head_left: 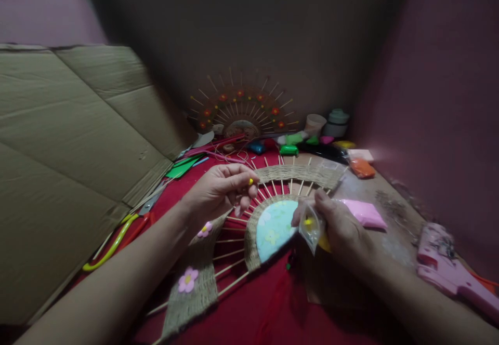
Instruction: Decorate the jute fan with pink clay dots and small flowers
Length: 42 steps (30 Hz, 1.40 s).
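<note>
Above woven fan (292, 174), partly on red cloth (234, 316) | pinching small yellow piece (250, 182) in left hand (224, 191) | holding clear packet (311, 230) in right hand (345, 228) | seemingly part-decorated, with two yellow-centred pink flowers (188, 280) at left, none visible at right, mid-stretch hidden by left hand

Beyond the left hand (220, 191) and right hand (345, 228) rises a plain, dark grey-brown wall (249, 23) — deep in shadow. Right of the right hand stands a smooth mauve-pink wall (440, 106), faintly lit low down. Left of the left hand, a tall, creased tan cardboard panel (70, 127) slants before a pale lilac wall (39, 7) — the light dim throughout.
</note>
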{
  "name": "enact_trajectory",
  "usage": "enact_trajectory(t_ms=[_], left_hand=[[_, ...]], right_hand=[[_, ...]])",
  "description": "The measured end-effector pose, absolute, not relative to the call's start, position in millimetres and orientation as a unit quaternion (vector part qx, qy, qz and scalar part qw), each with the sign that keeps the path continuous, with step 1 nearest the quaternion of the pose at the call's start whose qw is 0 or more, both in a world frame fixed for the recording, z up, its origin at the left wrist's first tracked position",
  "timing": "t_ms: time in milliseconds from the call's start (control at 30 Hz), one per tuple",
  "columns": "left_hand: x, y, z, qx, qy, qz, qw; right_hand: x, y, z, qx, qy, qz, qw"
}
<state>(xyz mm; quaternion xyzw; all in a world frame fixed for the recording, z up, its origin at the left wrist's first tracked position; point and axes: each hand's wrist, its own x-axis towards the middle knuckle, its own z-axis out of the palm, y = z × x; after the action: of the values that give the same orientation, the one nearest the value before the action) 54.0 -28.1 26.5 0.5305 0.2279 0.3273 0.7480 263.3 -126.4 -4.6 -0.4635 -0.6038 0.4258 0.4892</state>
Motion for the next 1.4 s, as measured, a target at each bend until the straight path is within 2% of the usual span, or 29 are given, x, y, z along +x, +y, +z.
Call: enact_trajectory(t_ms=[200, 333, 467, 733, 1000, 1400], left_hand=[[56.6, -28.6, 25.7, 0.528, 0.193, 0.312, 0.766], [55.4, -28.2, 29.0, 0.532, 0.189, 0.315, 0.763], [49.9, -22.2, 33.2, 0.554, 0.226, 0.361, 0.715], [35.4, 1.2, 33.5, 0.537, 0.235, 0.460, 0.666], [34.9, 2.6, 32.3, 0.536, 0.223, 0.458, 0.673], [29.5, 19.1, 20.1, 0.552, 0.242, 0.448, 0.660]], right_hand=[[262.9, -127.7, 2.8, -0.496, -0.617, 0.386, 0.474], [262.7, -127.8, -0.5, -0.480, -0.602, 0.416, 0.485], [262.6, -131.2, -2.6, -0.494, -0.568, 0.439, 0.490], [263.5, -135.4, -3.7, -0.558, -0.556, 0.414, 0.456], [252.8, -140.2, -2.8, -0.601, -0.511, 0.382, 0.481], [259.4, -136.4, -4.1, -0.574, -0.556, 0.398, 0.451]])
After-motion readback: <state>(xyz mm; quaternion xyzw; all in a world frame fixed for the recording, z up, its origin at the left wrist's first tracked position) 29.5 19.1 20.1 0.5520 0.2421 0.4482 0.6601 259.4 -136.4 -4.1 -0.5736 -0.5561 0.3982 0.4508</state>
